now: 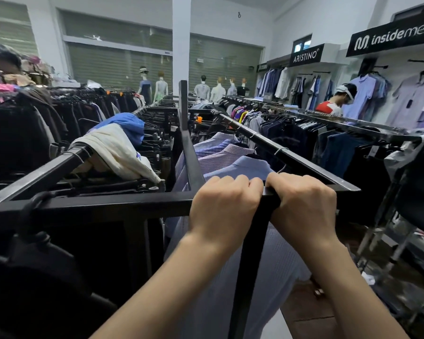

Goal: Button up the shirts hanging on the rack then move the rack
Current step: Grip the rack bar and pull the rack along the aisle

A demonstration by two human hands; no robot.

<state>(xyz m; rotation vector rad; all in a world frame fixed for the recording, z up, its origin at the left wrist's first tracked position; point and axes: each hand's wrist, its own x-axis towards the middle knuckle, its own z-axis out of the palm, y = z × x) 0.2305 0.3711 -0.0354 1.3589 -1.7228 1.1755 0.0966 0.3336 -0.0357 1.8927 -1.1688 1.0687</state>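
A black metal clothes rack (123, 203) fills the foreground, its near end bar running across the view. My left hand (224, 204) and my right hand (304, 204) sit side by side, both closed over that end bar above a black upright post. Behind and below the bar hang light blue and lilac shirts (230, 152) on the rack's right rail (262, 140). The nearest pale blue shirt (274, 263) hangs straight down under my hands; its front and buttons are hidden.
Dark garments (154, 145) crowd the rack's left rail, with a cream and blue garment (118, 145) draped on top. Another full rack (348, 126) stands close on the right, a dark rack (34, 123) on the left. One person (333, 104) stands at the right wall display, another (8, 67) at the far left.
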